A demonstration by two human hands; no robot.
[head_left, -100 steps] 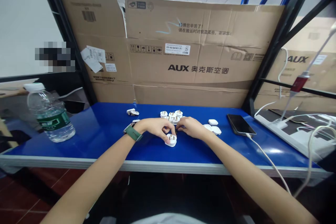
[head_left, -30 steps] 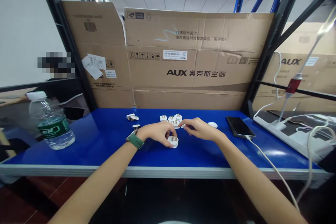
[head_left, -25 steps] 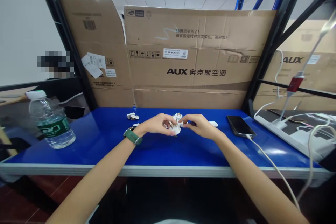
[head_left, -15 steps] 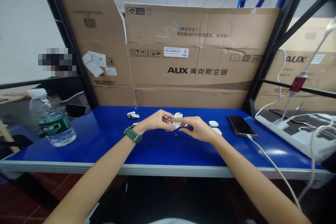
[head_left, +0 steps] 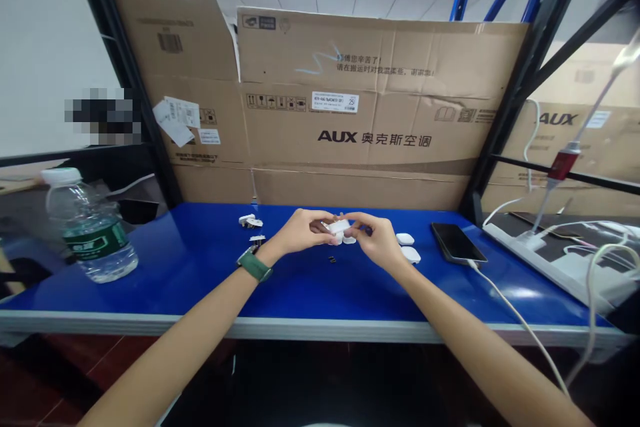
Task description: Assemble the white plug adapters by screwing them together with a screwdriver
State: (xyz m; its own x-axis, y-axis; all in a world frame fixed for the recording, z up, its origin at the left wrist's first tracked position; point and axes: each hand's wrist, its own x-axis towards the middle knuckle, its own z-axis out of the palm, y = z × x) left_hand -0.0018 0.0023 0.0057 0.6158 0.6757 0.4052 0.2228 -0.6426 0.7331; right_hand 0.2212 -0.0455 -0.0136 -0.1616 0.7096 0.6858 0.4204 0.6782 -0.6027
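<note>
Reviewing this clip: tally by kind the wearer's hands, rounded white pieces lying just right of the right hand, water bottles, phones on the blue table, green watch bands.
Left hand and right hand: 2
Rounded white pieces: 2
Water bottle: 1
Phone: 1
Green watch band: 1
Total: 7

Bottle [head_left: 93, 235] stands left, phone [head_left: 457, 242] right, plug [head_left: 337, 227] between; cardboard [head_left: 295, 137] behind.

You have smooth white plastic in the plug piece [head_left: 339, 227], a glossy tabletop [head_left: 190, 273] with dull, metal-look edging [head_left: 320, 328], a clear plastic bottle [head_left: 95, 247], matt creased cardboard [head_left: 320, 127] and a shiny-screened phone [head_left: 457, 242].
</note>
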